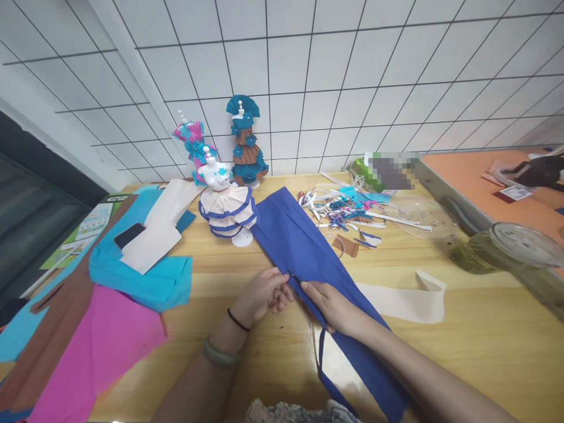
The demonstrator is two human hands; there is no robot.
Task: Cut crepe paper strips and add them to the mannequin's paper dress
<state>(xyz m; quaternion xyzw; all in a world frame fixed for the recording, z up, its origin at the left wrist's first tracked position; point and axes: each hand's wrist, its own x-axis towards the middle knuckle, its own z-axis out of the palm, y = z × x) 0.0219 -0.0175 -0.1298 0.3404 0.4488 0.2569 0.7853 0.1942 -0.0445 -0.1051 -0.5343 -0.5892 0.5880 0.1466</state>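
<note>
A long piece of folded blue paper (308, 235) lies diagonally across the wooden table. At its left edge, the fingers of my left hand (275, 291) are pinched together; what they hold is too small to make out. My right hand (324, 302) rests on the blue paper with its fingers closed around something dark, perhaps scissors, mostly hidden under the palm. A narrow blue strip (324, 364) hangs down beneath my right hand. Just beyond the paper's left edge stands a small white dress form (215, 176) in a cream ruffled skirt with blue bands.
Two decorated figures (249, 147) stand by the tiled wall. Blue, brown and pink paper sheets (106, 346) and a phone (128, 235) lie at left. Paper scraps (343, 205), a cream strip (400, 302) and a ribbon roll (506, 249) are at right, near an orange surface (476, 182).
</note>
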